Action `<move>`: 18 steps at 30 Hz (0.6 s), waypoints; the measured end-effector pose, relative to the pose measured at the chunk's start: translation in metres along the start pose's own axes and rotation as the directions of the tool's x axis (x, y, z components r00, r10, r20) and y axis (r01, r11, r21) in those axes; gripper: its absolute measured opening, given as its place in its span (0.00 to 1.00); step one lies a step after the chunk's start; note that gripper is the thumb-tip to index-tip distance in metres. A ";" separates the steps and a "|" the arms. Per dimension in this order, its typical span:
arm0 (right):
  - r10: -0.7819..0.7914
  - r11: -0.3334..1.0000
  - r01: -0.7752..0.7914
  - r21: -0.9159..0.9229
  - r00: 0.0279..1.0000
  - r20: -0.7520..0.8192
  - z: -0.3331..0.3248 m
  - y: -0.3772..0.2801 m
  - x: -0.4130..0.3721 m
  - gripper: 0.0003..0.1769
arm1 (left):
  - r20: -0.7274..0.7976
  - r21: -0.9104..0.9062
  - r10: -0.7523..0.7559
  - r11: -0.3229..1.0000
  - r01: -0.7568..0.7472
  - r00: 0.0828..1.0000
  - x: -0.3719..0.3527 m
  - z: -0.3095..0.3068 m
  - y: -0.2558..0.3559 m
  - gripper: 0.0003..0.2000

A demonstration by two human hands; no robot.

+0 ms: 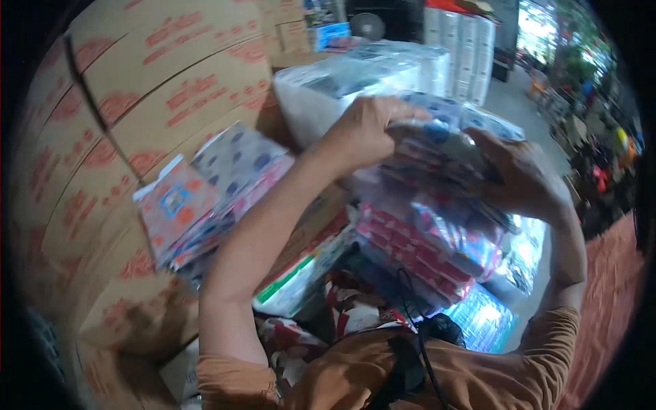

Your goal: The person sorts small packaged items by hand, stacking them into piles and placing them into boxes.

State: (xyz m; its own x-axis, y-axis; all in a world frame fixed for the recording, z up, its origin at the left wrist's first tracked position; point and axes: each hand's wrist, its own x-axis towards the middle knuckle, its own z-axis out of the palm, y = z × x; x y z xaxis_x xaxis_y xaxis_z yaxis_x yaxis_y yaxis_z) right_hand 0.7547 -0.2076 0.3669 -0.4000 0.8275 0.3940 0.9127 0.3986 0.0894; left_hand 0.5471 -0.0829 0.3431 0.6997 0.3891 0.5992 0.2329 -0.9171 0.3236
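Observation:
In the head view, both my hands are at a tall pile of flat packs (437,181) in clear plastic wrap, some printed with dots. My left hand (374,131) is closed over the upper left edge of the top packs. On the far right side, my right hand (523,171) is bent round the same packs, its fingertips partly hidden. Below them lie pink and white wrapped packs (403,246). To the left, another loose pile of dotted packs (232,171) rests on cardboard, with an orange-dotted pack (179,201) in front.
Brown cartons with red print (178,68) are stacked along the left. Behind the pile stands a large plastic-wrapped bale (342,82), and tall white packages (459,51) stand farther back. Clutter (605,147) lines the right side beyond the grey floor. A reddish surface (608,307) is at lower right.

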 end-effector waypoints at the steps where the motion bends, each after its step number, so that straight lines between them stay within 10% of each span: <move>1: 0.069 0.997 -0.071 0.009 0.991 0.112 -0.006 -0.011 0.010 0.22 | -0.002 0.045 -0.032 0.998 0.032 0.999 -0.006 -0.017 0.001 0.17; 11: -0.222 0.960 0.276 0.056 0.865 -0.449 0.056 -0.067 0.193 0.18 | -0.375 0.355 -0.169 0.882 0.310 0.911 -0.095 -0.145 0.002 0.26; 13: -0.285 0.913 0.406 0.037 0.700 -0.654 0.065 -0.096 0.213 0.21 | -0.473 0.607 0.110 0.760 0.233 0.874 -0.118 -0.159 -0.012 0.27; 18: -0.350 0.814 0.576 -0.069 0.392 -0.851 0.095 -0.146 0.237 0.21 | -0.507 0.692 0.194 0.673 0.262 0.840 -0.176 -0.162 -0.031 0.29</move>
State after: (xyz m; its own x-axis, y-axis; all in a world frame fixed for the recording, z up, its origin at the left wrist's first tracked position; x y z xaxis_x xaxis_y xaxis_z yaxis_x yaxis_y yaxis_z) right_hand 0.5188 -0.0319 0.3607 -0.4054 -0.1512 0.9016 0.5186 0.7741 0.3630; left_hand 0.3075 -0.1087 0.3465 0.2905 0.1925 0.9373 0.8073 -0.5752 -0.1321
